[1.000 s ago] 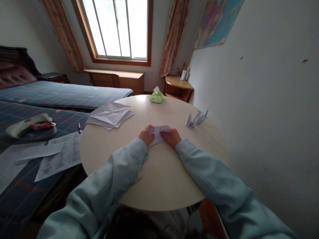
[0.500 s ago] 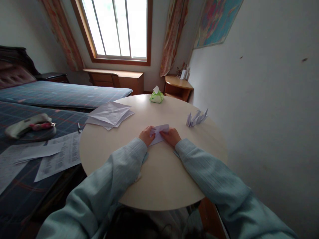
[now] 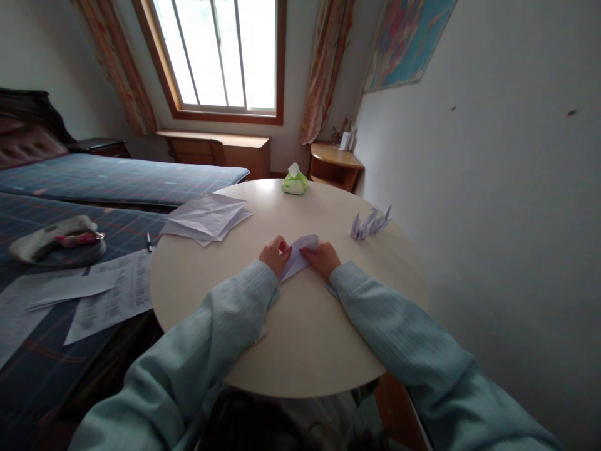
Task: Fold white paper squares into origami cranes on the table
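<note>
A small folded white paper point(image 3: 300, 253) lies on the round beige table point(image 3: 291, 313) in front of me. My left hand point(image 3: 273, 254) is closed in a pinch on the paper's left edge. My right hand point(image 3: 323, 257) presses its right side with fingers curled on it. Both sleeves are pale blue-grey. The paper's upper flap is folded into a slanted, pointed shape between the two hands.
A stack of creased white sheets point(image 3: 206, 216) lies at the table's left. Folded paper figures point(image 3: 370, 223) stand at the right near the wall. A green tissue pack point(image 3: 295, 181) sits at the far edge. A bed with printed papers point(image 3: 107, 294) and a pen is on the left.
The paper's upper flap has been folded over, from a flat rectangle to a slanted pointed shape. My left fingers shifted slightly on its edge. The arms stayed in place.
</note>
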`<state>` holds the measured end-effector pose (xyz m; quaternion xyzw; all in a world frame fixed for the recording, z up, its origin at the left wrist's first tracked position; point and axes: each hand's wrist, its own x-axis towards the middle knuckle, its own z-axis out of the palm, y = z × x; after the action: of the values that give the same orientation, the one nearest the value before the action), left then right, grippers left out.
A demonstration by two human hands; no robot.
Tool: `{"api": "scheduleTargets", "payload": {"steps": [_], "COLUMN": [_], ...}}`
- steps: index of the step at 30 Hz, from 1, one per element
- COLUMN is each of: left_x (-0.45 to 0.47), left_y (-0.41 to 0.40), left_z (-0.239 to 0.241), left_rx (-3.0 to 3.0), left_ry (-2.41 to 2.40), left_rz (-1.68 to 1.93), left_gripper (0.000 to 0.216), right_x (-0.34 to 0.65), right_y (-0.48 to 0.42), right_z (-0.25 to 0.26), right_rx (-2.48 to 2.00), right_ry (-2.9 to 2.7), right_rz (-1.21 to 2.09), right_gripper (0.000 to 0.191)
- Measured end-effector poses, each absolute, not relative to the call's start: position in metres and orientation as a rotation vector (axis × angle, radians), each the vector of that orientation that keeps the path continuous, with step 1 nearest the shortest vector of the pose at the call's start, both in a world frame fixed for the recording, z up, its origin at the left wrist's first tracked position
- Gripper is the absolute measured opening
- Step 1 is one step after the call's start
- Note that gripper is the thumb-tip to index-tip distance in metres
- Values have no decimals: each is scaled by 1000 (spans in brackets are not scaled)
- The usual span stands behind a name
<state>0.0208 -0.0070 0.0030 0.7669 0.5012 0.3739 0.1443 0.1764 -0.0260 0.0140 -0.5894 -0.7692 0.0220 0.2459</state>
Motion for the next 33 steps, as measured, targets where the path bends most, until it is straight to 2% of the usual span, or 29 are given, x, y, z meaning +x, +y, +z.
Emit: {"api": "scheduleTargets", "payload": {"steps": [14,33], "left_x": [23,22], "left_y": [-6,-8], "left_z": [0,2], "left_rx": [2265,2261], "left_ry": [1124,1209], "left_rz": [1210,1184], "left_gripper": [12,14], "right_x": [175,175], "right_y": [-26,-25], "right_z": [13,12], "right_rx": [-1518,-1432], "right_ry": [-2159,-2199], "right_rz": [65,66], "right_gripper": [21,20]}}
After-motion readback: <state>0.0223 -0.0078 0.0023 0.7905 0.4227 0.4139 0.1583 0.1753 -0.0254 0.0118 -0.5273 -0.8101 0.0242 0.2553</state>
